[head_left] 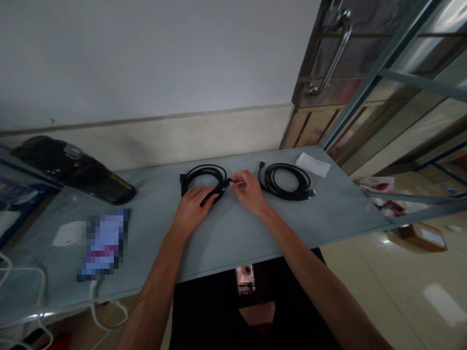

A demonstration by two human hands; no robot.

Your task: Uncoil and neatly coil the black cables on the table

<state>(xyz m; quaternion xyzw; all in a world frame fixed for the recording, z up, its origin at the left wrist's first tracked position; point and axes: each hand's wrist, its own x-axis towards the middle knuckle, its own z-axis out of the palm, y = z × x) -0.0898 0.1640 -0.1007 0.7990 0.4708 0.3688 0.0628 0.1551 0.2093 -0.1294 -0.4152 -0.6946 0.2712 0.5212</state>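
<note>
A coiled black cable (206,170) lies on the grey shelf, its loops bunched together. My left hand (193,209) is closed around the near side of this coil, with a black end poking out by the thumb. On the coil's right side, my right hand (248,189) pinches a small dark connector (228,182) between thumb and fingertips. One more connector (183,179) sticks out at the coil's left edge. A second coiled black cable (286,181) rests to the right of my right hand, untouched, with its plug ends showing.
The grey shelf (233,243) runs along a wall. A black handheld vacuum-like device (73,167) lies at the left, above a blurred-out phone-shaped object (104,243). White paper (314,164) is at the right end, near a metal post (375,78). White cords (95,306) hang at lower left.
</note>
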